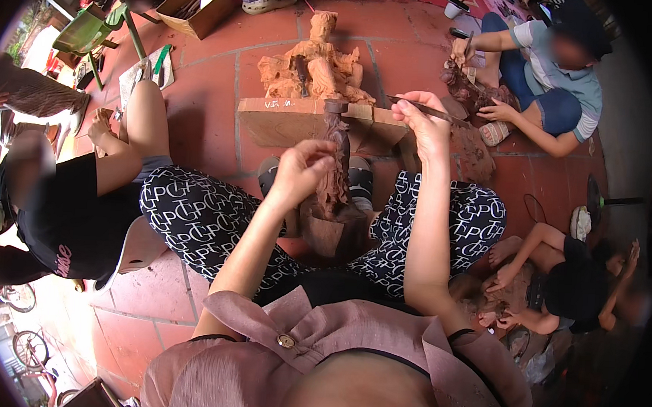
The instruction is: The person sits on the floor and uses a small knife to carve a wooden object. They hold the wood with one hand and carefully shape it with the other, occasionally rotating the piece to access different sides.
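A dark brown carved wooden statuette [335,176] stands upright between my knees on a thick dark wood base [333,234]. My left hand [303,174] is at its left side, the fingers curled in with their tips against the carving. My right hand [428,128] is raised to the right of the statuette, apart from it. Between its thumb and fingers is a slim dark carving tool [445,115], held nearly level. Just beyond the statuette, a lighter orange-brown carved figure [323,70] sits on a pale wooden block [271,116].
Other people sit close by: one at left in a black shirt [64,210], one at far right working a dark carving [471,93], another at lower right [571,282]. A cardboard box [192,12] and a green chair [90,32] stand at the far left on red floor tiles [204,121].
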The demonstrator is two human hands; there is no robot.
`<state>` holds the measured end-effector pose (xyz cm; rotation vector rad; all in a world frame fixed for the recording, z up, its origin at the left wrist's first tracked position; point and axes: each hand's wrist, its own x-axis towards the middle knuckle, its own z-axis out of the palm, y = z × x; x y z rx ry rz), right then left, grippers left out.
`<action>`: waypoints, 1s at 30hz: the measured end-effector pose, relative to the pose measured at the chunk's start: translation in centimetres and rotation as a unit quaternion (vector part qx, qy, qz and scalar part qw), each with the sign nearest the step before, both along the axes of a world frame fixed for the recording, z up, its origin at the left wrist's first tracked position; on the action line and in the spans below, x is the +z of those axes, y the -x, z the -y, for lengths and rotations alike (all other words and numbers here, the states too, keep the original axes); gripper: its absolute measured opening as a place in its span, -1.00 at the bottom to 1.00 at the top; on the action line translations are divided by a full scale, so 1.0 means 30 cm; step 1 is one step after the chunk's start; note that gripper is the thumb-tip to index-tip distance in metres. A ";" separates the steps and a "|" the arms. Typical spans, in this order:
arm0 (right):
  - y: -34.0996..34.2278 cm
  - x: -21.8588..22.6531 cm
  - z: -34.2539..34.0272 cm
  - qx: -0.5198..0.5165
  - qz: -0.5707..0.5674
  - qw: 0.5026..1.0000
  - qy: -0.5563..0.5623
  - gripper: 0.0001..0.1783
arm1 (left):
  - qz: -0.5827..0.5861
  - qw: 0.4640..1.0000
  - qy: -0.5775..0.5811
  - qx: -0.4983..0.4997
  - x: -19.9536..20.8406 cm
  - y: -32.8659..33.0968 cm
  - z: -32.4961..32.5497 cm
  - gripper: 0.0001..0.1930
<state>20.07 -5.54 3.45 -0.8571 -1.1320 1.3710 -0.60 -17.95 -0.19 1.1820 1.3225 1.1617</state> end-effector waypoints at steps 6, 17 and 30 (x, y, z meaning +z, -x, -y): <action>0.164 -0.068 -0.042 0.054 0.124 0.990 -0.028 -0.89 | -0.052 0.977 -0.154 0.139 0.241 0.193 -0.204 -0.75; 0.274 -0.129 -0.155 0.174 0.412 0.884 -0.134 -0.48 | -0.322 0.901 -0.247 -0.154 0.175 0.097 -0.431 -0.74; 0.251 -0.229 -0.195 0.142 0.444 0.865 -0.188 -0.45 | -0.338 0.865 -0.323 -0.182 0.137 0.077 -0.470 -0.80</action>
